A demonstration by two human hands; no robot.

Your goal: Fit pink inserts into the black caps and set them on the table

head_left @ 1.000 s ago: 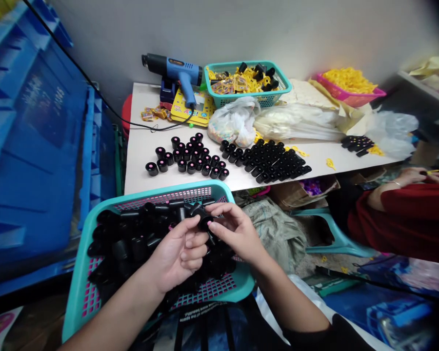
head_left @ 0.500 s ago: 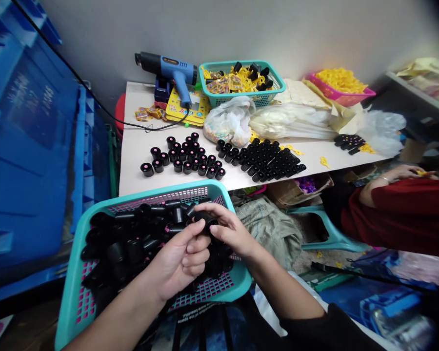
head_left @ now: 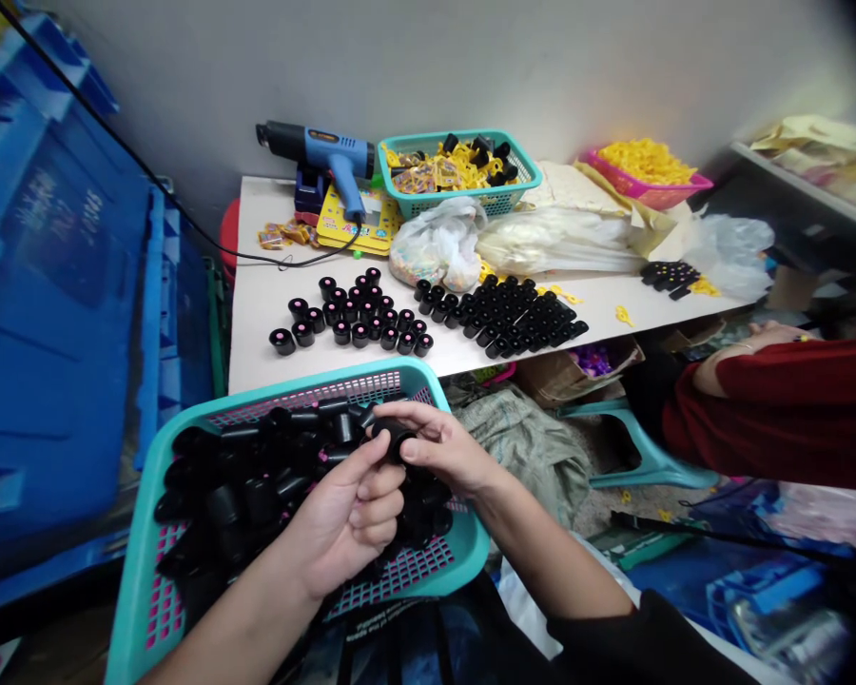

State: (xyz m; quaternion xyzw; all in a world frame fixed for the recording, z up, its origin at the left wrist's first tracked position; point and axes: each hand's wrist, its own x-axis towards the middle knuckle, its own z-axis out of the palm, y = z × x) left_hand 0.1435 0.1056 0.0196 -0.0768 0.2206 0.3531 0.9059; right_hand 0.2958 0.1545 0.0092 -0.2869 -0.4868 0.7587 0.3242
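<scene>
Over the basket, my left hand (head_left: 353, 518) is closed, its thumb and bent fingers gripping a small black plastic cylinder (head_left: 394, 434). My right hand (head_left: 451, 451) closes on the same cylinder from the other side, thumb and forefinger against it. Fingers cover much of the piece. Beneath both hands, a turquoise basket (head_left: 137, 533) with pink mesh showing holds many similar black cylinders (head_left: 261, 497), some with pink bits. On the table beyond, black cylinders with pink centres (head_left: 360, 331) stand loosely grouped, beside a tight block of black cylinders (head_left: 517, 309).
A blue heat gun (head_left: 328, 152) with a trailing cord sits at the table's back. Near it are a turquoise basket of yellow parts (head_left: 463, 203), plastic bags (head_left: 438, 243) and a pink basket (head_left: 649, 195). Blue crates (head_left: 64, 323) stand left; a person in red (head_left: 791, 419) sits right.
The view has shifted a little, so the table things sit lower and farther left. Both hands keep hold of the black cylinder, with only slight finger movement.
</scene>
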